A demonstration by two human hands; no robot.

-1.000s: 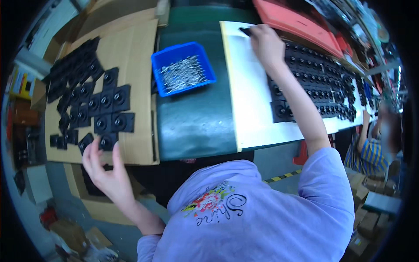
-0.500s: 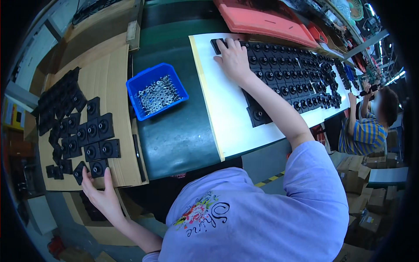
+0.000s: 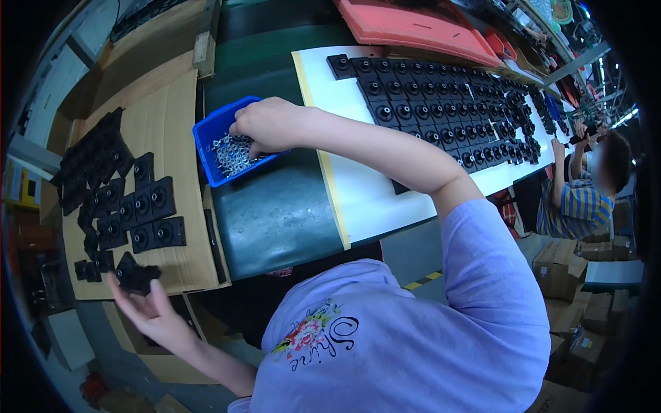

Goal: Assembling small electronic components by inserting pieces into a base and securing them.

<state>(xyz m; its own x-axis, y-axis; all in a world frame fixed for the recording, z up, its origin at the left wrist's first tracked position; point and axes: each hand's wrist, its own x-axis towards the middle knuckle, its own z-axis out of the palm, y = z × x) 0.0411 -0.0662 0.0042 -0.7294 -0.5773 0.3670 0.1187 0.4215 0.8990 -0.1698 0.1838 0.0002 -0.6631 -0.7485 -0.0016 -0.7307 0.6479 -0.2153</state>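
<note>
My right hand (image 3: 268,125) reaches into a blue plastic bin (image 3: 206,155), its fingers curled down among small shiny metal nuts (image 3: 233,153). What the fingertips pinch is hidden. At the near edge of the cardboard, my left hand (image 3: 155,313) has a tilted black square part (image 3: 143,277) between thumb and fingers, somewhat blurred. Close by on the cardboard lie more black square parts (image 3: 142,203), many with a round raised centre. On the white sheet (image 3: 365,199), similar black parts (image 3: 413,110) stand in tight rows, a single one (image 3: 341,67) sticking out at the far left corner.
A green work surface (image 3: 261,234) lies between the cardboard (image 3: 182,131) and the white sheet. Behind the rows is a red tray (image 3: 420,34). To the right, a person in a striped shirt (image 3: 575,206) works along the bench. Cardboard boxes (image 3: 558,268) stand on the floor.
My right hand has left the far corner of the black rows and moved left into the blue bin. My left hand has tilted a black square part up off the cardboard.
</note>
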